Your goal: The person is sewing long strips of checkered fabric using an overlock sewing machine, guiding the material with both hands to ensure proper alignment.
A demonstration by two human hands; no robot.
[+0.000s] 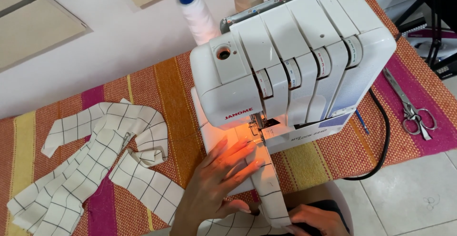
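A white overlock sewing machine [295,60] stands on a table covered with a striped orange, pink and yellow cloth [157,88]. My left hand [216,179] lies flat, fingers together, on a strip of white fabric with a black grid [267,188], pressing it to the machine bed under the lit presser foot [257,129]. My right hand [314,219] is at the bottom edge, pinching the near end of the same strip. The strip runs from the foot towards me.
Several loose pieces of the same checked fabric [95,160] lie on the left of the cloth. Metal scissors [412,110] rest at the right. A black cable [383,140] loops beside the machine. Thread cones [197,12] stand behind it. Tiled floor lies to the right.
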